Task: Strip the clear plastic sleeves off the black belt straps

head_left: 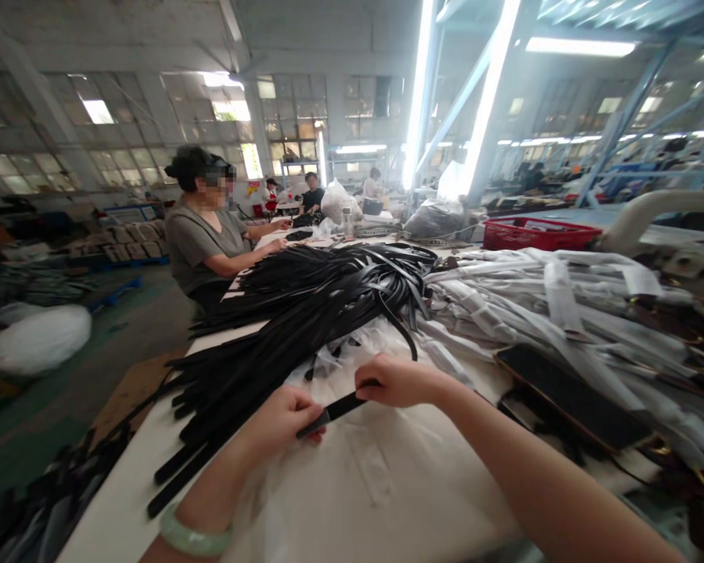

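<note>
Between my hands runs a black strap, held slightly slanted above the pale table. My left hand pinches its lower end between thumb and fingers. Farther along it, my right hand is closed round the strap, with the fingers curled. Just beyond my hands lies a large pile of black straps, their ends fanned toward the near left. Thin clear plastic lies on the table below my hands.
White-wrapped straps heap up on the right, beside a dark flat board. A red crate stands behind them. Across the table, a co-worker works at the pile's far side. More black straps hang at the lower left.
</note>
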`<state>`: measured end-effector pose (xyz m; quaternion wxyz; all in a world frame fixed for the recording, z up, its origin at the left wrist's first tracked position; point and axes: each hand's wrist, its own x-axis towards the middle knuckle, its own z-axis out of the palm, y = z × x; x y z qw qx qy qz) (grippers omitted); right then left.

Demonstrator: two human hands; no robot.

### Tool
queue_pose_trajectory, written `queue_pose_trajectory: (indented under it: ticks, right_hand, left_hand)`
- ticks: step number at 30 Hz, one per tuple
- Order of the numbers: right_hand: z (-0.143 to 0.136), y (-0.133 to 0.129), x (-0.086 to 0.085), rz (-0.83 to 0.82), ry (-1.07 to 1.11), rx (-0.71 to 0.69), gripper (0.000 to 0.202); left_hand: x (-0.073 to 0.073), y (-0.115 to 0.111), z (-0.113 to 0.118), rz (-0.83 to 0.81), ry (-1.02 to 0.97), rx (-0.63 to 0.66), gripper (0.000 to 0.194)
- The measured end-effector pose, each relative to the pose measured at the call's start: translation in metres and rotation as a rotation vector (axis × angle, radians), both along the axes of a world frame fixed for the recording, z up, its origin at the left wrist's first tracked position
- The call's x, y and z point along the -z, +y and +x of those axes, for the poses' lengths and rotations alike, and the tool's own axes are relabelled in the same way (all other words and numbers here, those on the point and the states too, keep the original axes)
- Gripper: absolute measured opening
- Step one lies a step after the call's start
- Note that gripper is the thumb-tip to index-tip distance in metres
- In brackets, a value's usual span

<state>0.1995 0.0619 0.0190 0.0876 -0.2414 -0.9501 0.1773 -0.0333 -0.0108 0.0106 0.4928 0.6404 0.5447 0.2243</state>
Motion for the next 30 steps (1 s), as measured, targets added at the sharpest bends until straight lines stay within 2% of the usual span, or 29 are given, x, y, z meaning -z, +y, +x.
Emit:
queue_pose_trajectory:
  ticks: [4,6,10,14,16,22,27,30]
  right_hand:
    - [-0.004,-0.007,-0.004,0.023,0.043,0.013,0.010]
    - [-0.014,-0.019,-0.002,0.068,0.078,0.005,0.010]
    - [-0.019,-0.025,-0.001,0.097,0.101,-0.059,0.018]
    - [0.002,0.000,-0.007,0.117,0.054,0.019,0.029]
    - [0.005,0.004,-0.009,0.128,0.053,0.049,0.029]
    - [-0.022,-0.022,0.002,0.206,0.104,0.030,0.021]
    - [-0.006,0.002,0.001,0.230,0.017,0.147,0.032]
    - [-0.008,-0.002,0.000,0.267,0.036,0.175,0.027]
  left_hand:
    - [0.001,-0.003,-0.001,-0.177,-0.076,0.085,0.036]
    - [0.005,-0.005,0.004,-0.229,-0.140,0.064,0.032]
    - [0.011,-0.006,0.014,-0.213,-0.261,0.002,0.034]
    - [0.006,-0.006,0.017,-0.246,-0.274,-0.127,0.044]
    - [0.003,-0.006,0.018,-0.262,-0.293,-0.170,0.048]
    - [0.010,-0.008,0.023,-0.244,-0.382,-0.184,0.048]
    - [0.013,-0.006,0.019,-0.251,-0.400,-0.266,0.048]
    - [0.014,-0.005,0.021,-0.258,-0.401,-0.255,0.049]
